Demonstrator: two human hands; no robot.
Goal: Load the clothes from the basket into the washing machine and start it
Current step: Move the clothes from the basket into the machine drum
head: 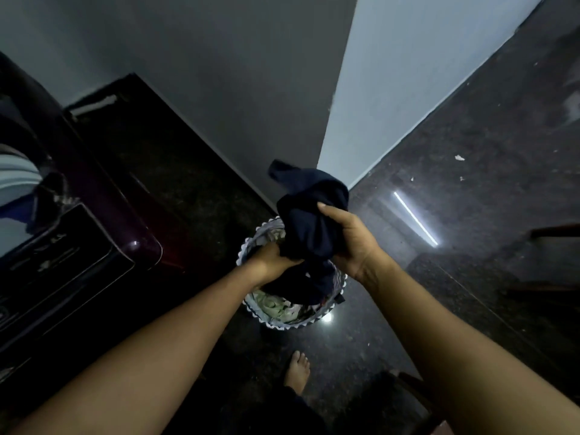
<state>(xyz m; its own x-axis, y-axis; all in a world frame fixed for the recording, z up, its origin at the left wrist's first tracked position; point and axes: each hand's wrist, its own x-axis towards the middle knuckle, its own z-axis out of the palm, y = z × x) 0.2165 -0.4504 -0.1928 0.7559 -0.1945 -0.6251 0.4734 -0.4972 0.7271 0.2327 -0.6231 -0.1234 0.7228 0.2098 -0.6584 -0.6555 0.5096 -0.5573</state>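
Observation:
A round laundry basket [251,248] with a white zigzag-patterned rim stands on the dark floor at the centre. Pale green and patterned clothes [276,307] lie inside it. A bunched dark navy garment [310,215] is lifted above the basket. My right hand [351,243] grips its upper right side. Lower down, my left hand [271,262] holds the same garment at the basket's mouth. The dark maroon top-load washing machine [103,196] stands at the left, its lid open, with some fabric visible inside.
A grey wall corner [326,146] rises just behind the basket. My bare foot [298,372] stands on the glossy dark granite floor [470,183] below the basket. Wooden furniture legs [552,233] show at the right edge.

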